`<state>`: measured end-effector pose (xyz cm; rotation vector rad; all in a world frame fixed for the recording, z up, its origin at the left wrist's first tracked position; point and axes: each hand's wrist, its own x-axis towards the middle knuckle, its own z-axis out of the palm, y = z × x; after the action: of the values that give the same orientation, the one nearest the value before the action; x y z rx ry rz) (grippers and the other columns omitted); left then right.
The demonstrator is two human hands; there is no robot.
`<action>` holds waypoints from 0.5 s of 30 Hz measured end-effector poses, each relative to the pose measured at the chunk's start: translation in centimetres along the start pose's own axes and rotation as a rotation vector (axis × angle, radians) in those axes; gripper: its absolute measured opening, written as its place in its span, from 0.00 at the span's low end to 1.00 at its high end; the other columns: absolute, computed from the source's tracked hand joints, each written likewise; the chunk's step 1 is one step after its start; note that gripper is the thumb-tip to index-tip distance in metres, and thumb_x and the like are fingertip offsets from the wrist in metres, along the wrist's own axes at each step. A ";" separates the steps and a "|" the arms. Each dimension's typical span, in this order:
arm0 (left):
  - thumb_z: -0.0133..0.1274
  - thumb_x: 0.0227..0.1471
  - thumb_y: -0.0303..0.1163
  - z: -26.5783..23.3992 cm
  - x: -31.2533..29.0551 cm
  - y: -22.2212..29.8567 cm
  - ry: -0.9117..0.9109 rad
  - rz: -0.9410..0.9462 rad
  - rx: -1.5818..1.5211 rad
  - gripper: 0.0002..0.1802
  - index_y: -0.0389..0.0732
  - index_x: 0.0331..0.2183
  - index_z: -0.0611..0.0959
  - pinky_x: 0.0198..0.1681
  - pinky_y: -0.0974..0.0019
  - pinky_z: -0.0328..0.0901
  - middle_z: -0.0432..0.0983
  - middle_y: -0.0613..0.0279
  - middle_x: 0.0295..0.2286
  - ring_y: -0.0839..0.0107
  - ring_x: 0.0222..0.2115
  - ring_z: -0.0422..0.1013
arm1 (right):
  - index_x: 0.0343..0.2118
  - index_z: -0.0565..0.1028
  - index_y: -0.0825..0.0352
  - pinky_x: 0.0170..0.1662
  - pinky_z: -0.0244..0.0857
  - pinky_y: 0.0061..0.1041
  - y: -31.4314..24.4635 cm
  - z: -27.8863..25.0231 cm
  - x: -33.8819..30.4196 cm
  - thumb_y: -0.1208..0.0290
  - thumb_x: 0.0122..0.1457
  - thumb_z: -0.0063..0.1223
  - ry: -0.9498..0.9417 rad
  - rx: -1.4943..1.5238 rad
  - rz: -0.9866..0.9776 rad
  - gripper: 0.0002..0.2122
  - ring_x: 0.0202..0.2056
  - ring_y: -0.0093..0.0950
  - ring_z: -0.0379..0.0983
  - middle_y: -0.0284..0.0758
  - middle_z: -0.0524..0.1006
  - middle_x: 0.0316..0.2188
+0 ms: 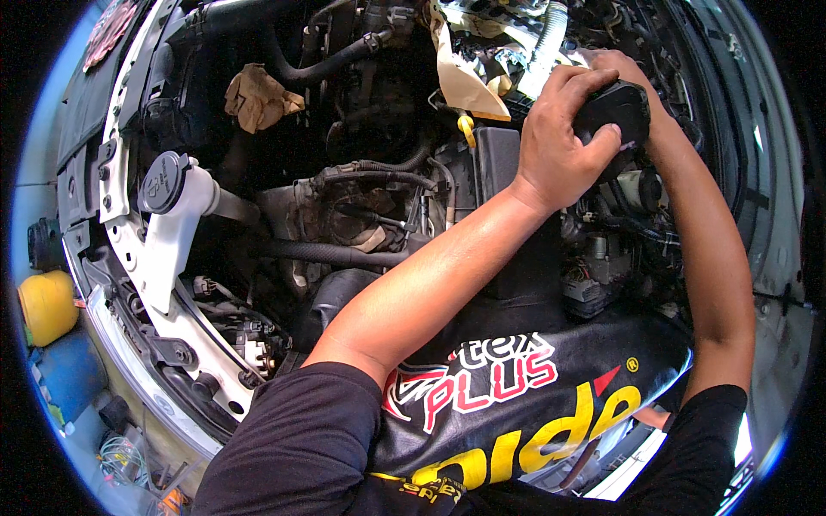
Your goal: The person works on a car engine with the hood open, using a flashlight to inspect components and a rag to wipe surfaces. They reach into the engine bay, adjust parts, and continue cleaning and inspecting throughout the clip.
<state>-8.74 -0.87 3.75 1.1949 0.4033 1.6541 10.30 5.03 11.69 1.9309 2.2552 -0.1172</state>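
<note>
Over the engine bay, my left hand [564, 142] is closed round a black rounded part [613, 119], thumb on its near side and fingers over its top. Whether that part is loose or fixed to the car does not show. My right hand [618, 64] is just beyond it, bent over at the wrist; its fingertips are mostly hidden, so their grip cannot be made out. Next to both hands, a pale corrugated hose [549, 34] and a cream sheet [469, 82] lie in bright light. A yellow loop handle [465, 129] sticks up below the sheet.
A black box-shaped housing [496, 168] stands under my left forearm. To the left are a white filler neck with a black cap [165, 182], crumpled brown paper [261, 97] and the white front frame rail [155, 284]. A black printed cover [533, 396] drapes the near fender.
</note>
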 end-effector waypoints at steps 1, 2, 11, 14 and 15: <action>0.59 0.44 0.31 0.0 0.0 0.0 -0.004 -0.007 0.009 0.28 0.31 0.48 0.81 0.52 0.61 0.67 0.75 0.48 0.42 0.55 0.44 0.75 | 0.41 0.81 0.69 0.43 0.73 0.35 0.3 0.0 -0.2 0.68 0.56 0.59 0.058 -0.036 -0.084 0.12 0.38 0.39 0.82 0.43 0.83 0.35; 0.59 0.44 0.31 0.0 0.1 0.0 0.001 0.001 -0.003 0.28 0.32 0.48 0.81 0.52 0.61 0.67 0.75 0.48 0.42 0.55 0.44 0.75 | 0.41 0.81 0.69 0.44 0.73 0.36 0.6 0.0 -0.3 0.68 0.55 0.59 0.059 -0.036 -0.069 0.13 0.39 0.41 0.82 0.45 0.83 0.35; 0.59 0.44 0.31 0.0 0.0 0.1 -0.002 -0.014 -0.021 0.28 0.32 0.49 0.81 0.52 0.61 0.67 0.76 0.48 0.42 0.56 0.44 0.75 | 0.49 0.80 0.69 0.55 0.71 0.33 0.7 -2.2 -4.3 0.67 0.54 0.59 0.050 -0.013 -0.014 0.19 0.47 0.41 0.80 0.45 0.82 0.47; 0.59 0.44 0.30 0.0 0.1 0.0 -0.002 0.008 -0.001 0.28 0.32 0.49 0.81 0.52 0.61 0.68 0.76 0.48 0.43 0.56 0.44 0.75 | 0.48 0.80 0.69 0.54 0.71 0.32 -0.1 -2.7 -4.2 0.69 0.54 0.59 0.029 -0.010 -0.023 0.19 0.48 0.40 0.81 0.45 0.82 0.47; 0.59 0.44 0.30 0.0 0.1 0.0 -0.001 0.012 0.003 0.28 0.32 0.49 0.81 0.52 0.61 0.68 0.76 0.48 0.43 0.56 0.44 0.75 | 0.48 0.80 0.70 0.53 0.71 0.32 -0.4 -2.6 -3.8 0.69 0.54 0.59 0.030 0.037 -0.039 0.18 0.47 0.39 0.81 0.45 0.83 0.46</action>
<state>-8.70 -0.79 3.79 1.2026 0.3993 1.6636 10.24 1.71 14.91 1.9198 2.3266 -0.1372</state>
